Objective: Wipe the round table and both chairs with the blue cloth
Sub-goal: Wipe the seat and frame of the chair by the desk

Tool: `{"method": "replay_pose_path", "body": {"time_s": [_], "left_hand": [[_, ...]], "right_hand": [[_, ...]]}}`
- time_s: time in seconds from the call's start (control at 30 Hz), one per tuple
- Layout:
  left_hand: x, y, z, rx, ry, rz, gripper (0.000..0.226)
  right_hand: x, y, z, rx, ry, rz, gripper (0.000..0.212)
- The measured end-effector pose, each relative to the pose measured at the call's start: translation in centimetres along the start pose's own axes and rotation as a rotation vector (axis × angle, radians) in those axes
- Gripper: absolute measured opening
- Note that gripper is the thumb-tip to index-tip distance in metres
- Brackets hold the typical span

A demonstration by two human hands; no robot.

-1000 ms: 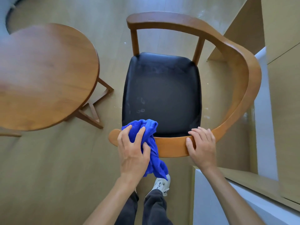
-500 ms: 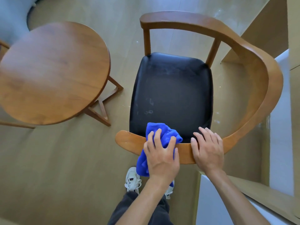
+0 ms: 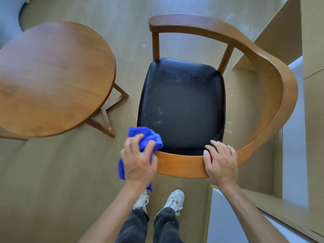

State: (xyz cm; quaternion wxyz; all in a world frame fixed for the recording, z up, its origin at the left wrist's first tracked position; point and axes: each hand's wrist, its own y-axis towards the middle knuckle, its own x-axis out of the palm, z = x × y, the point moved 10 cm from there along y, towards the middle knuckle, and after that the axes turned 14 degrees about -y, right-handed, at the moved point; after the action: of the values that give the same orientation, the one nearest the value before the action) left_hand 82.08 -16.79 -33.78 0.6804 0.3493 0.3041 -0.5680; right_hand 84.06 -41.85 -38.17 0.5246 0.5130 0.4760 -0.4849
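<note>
Left hand (image 3: 139,161) fingers (image 3: 152,145) curled round blue cloth (image 3: 146,137), pressing it on the chair (image 3: 182,165) rail end at 7 o'clock of the seat, right hand (image 3: 220,160) fingers (image 3: 218,146) loosely spread over the rail, desk (image 3: 52,79) at 9 o'clock

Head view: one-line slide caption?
Left hand presses the blue cloth on the chair's wooden rail; right hand steadies it.
</note>
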Motion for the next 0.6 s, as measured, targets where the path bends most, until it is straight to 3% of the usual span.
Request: {"method": "replay_pose_path", "body": {"time_s": [0.13,0.27,0.37,0.47,0.53,0.6], "left_hand": [[5.6,-3.1,9.4,0.151,-0.078,-0.072,0.029],[3.7,-2.2,7.3,0.263,-0.094,-0.097,0.036],[-1.3,-0.1,-0.4,0.158,0.002,-0.010,0.041],[-3.8,1.2,-5.9,-0.179,0.020,0.065,0.034],[-2.3,0.1,-3.8,-0.170,0.025,0.073,0.031],[1.2,-1.6,2.0,-0.006,0.014,0.021,0.033]], "right_hand": [[-0.1,0.1,0.1,-0.017,-0.022,0.028,0.041],[-0.1,0.0,0.2,-0.027,-0.022,0.049,0.041],[-0.1,0.1,0.2,0.000,-0.010,0.022,0.041],[0.0,0.0,0.1,0.004,-0.013,-0.003,0.041],[0.0,0.1,0.0,-0.001,-0.015,-0.012,0.042],[0.1,0.1,0.1,-0.002,-0.019,-0.012,0.041]]}}
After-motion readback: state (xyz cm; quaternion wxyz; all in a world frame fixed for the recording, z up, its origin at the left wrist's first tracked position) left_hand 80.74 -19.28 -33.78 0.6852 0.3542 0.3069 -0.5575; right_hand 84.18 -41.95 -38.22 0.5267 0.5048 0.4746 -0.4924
